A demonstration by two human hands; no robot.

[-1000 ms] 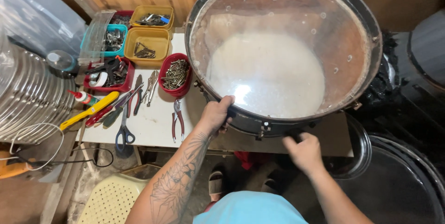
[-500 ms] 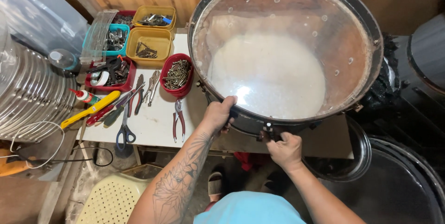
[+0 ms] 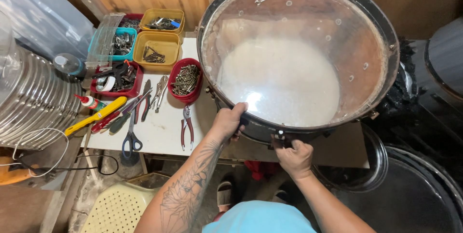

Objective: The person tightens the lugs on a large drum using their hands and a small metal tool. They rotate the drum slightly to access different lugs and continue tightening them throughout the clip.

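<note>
Drum: large drum [image 3: 289, 59] lies on your desk [image 3: 159, 132], clear head fitted, hoop on.
Left hand [image 3: 230, 121]: fingers clamped on drum's near rim.
Right hand [image 3: 294, 158]: fingers closed around a tension lug [image 3: 279, 136] at near rim; tightening appears unfinished.

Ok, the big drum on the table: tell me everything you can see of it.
The drum is large and round, with a dark metal hoop and a translucent head, whitish and worn at the centre, brownish toward the edge. Tension fittings stud the rim. It lies tilted on the white table. The left hand grips its near rim; the right hand holds a fitting at the lower edge.
</note>
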